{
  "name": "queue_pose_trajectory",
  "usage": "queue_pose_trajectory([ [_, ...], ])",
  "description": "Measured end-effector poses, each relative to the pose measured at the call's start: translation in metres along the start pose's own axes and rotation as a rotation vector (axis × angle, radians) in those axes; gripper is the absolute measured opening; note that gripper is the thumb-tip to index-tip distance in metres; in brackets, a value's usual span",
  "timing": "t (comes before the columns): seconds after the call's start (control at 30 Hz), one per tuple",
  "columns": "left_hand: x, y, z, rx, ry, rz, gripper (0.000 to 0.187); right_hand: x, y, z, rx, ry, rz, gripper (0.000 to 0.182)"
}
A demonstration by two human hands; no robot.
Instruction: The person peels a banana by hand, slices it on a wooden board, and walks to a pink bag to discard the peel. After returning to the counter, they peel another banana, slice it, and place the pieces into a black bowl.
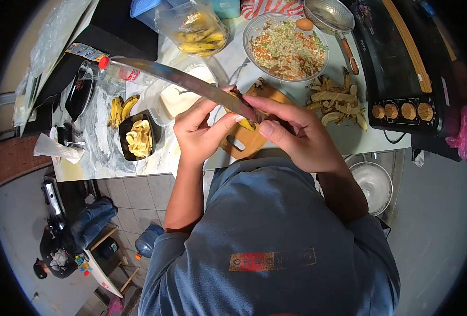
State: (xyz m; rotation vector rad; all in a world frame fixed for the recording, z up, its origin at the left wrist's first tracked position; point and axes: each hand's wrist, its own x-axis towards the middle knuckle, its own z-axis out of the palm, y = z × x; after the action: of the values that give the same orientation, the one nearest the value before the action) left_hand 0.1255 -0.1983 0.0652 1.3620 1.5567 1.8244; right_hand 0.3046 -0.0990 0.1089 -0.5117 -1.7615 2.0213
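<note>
My left hand (201, 126) grips a dark-spotted yellow banana (247, 125) between thumb and fingers, above the wooden cutting board (237, 149). Closed around the handle end of a long knife (175, 77) is my right hand (299, 131), its thumb close to the banana. The blade crosses over the banana and points to the upper left; my fingers hide the handle and much of the fruit. A black square bowl (126, 149) holds peeled banana pieces (139, 139). Unpeeled bananas (120, 110) lie beside it. Banana peels (339, 102) are heaped on the right.
Behind my hands stands a plastic tub (162, 111) of white mixture. A plate (249, 48) of shredded vegetables carries an egg (304, 25). Bagged bananas (199, 37), a strainer pan (331, 16) and a black stove (402, 100) surround the worktop. A person (60, 253) is at far left.
</note>
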Motion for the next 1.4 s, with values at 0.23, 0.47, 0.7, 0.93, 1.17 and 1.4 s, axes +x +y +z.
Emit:
queue_pose_trajectory([
  [0.23,0.000,0.000,-0.001,0.103,-0.005,0.066,0.036,0.001,-0.002,0.000,-0.015,-0.007,0.000,0.040],
  [0.47,-0.007,-0.008,-0.002,0.013,0.005,0.051,0.038,0.002,-0.010,0.001,0.236,-0.017,0.246,0.043],
  [0.7,-0.001,-0.010,0.005,0.026,-0.002,0.065,0.043,0.005,-0.010,0.002,0.303,-0.066,0.283,0.043],
  [0.93,0.005,-0.006,0.005,0.239,-0.037,0.090,0.048,0.008,-0.005,0.006,0.297,-0.065,0.283,0.041],
  [1.17,0.004,-0.004,0.002,0.303,-0.012,0.075,0.047,0.008,-0.009,0.000,0.286,0.045,0.293,0.040],
  [1.4,-0.001,-0.011,-0.001,0.046,0.042,0.121,0.048,0.009,-0.001,-0.011,0.317,0.118,0.292,0.038],
])
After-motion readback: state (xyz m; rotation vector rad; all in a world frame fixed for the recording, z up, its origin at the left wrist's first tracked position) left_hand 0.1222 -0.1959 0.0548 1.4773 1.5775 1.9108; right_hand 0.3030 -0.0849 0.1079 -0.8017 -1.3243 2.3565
